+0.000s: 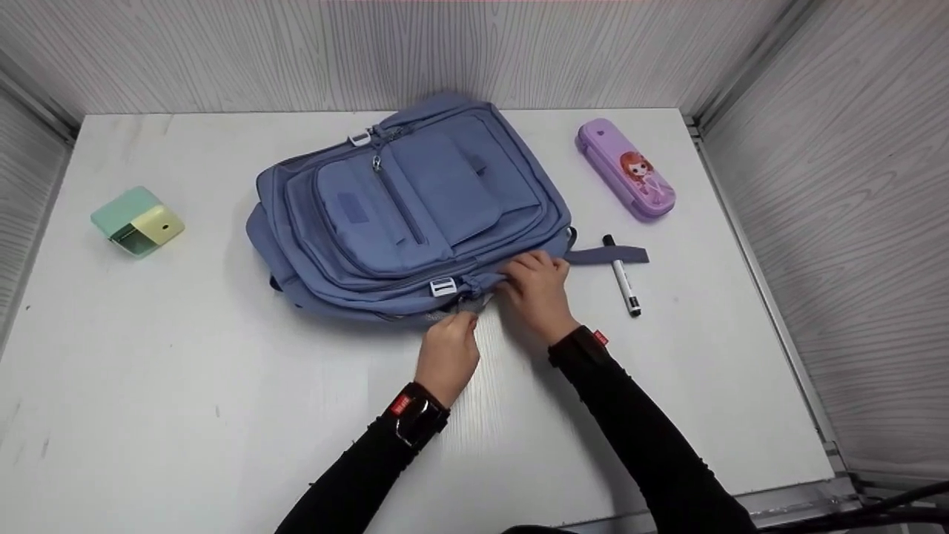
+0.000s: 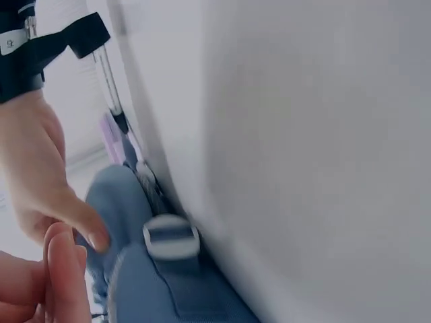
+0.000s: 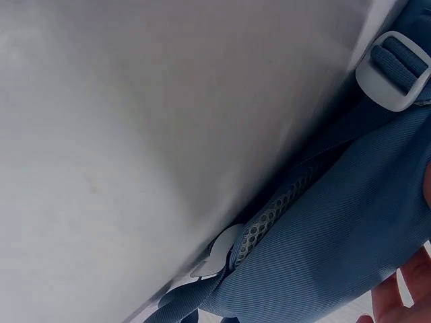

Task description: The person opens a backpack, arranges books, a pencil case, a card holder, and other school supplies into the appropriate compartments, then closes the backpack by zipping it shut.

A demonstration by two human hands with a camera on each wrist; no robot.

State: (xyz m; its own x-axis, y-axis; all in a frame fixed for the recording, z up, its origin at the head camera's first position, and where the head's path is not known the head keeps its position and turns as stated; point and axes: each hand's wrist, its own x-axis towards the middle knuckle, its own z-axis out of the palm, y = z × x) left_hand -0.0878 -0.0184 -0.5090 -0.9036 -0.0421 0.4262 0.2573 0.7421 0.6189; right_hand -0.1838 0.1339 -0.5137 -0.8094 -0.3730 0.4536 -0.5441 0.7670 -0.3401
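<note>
A blue backpack (image 1: 445, 185) lies front side up on the white table. At its near side my left hand (image 1: 448, 356) has its fingers curled and pinches the edge by the side pocket; in the left wrist view the fingertips (image 2: 64, 276) are pressed together. Just right of it, my right hand (image 1: 537, 293) grips the bag's side fabric near the white buckle (image 1: 443, 287). The right wrist view shows the blue fabric (image 3: 323, 235) with its mesh, and part of the right hand (image 3: 404, 293) at the lower right edge.
A purple pencil case (image 1: 626, 169) lies at the back right. Nearer stands a black-and-white marker (image 1: 625, 285) lying partly beneath a blue strap (image 1: 593, 256). A green and yellow box (image 1: 139, 221) sits at the far left. Grey panels (image 1: 852, 185) border the table.
</note>
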